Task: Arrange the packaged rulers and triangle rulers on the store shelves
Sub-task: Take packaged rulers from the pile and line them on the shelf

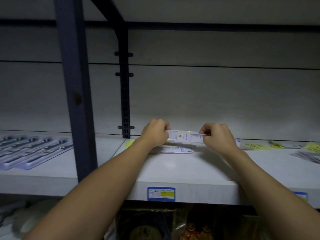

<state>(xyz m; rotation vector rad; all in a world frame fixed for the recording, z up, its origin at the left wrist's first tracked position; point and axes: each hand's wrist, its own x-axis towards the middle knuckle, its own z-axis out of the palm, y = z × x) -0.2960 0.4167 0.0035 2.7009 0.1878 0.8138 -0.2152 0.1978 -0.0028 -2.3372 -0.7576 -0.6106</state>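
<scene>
Both hands pinch one packaged ruler [186,136] at the back of the white shelf [181,170].

The left hand [155,132] and right hand [219,136] each curl round an end of the pale, clear-wrapped ruler with printed numbers, held level just above another flat ruler pack [173,149]. At 9 o'clock lie packaged tools [32,148]; at 3 o'clock, yellow-labelled packs [256,146]. A dark upright post [76,87] stands at 10 o'clock.

glossy plastic ruler pack [186,137]; matt white shelf [181,168]
</scene>
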